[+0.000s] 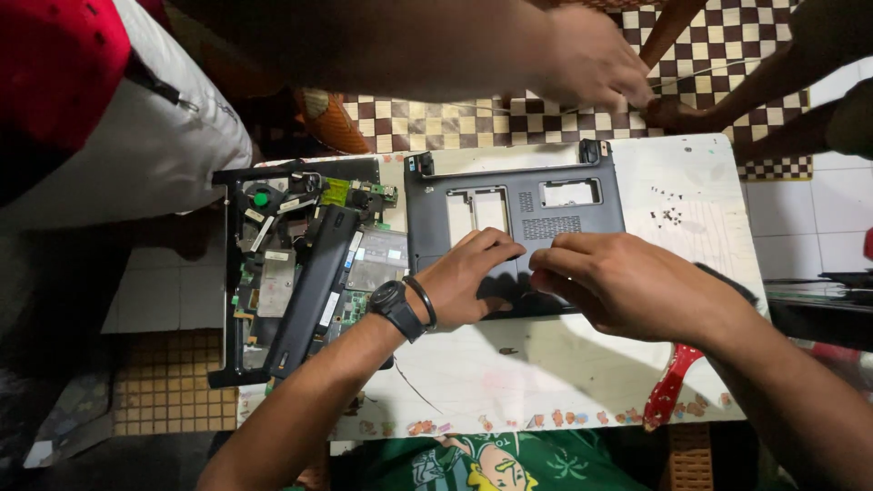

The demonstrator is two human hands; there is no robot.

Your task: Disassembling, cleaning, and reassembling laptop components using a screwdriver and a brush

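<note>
We've got both hands on the dark grey plastic laptop base cover (515,214), lying flat mid-table on the white tabletop (546,373). Left hand (468,277), w/ black wristwatch (393,305), has fingers curled, tips pressing the cover's near edge; right hand (618,282) bent likewise, tips just beside. Best we keep pressure even, work along the edge, not lever hard. The stripped black laptop chassis w/ exposed boards (296,273) sits left; tiny loose screws (671,215) lie right, so elbows clear of them.
</note>
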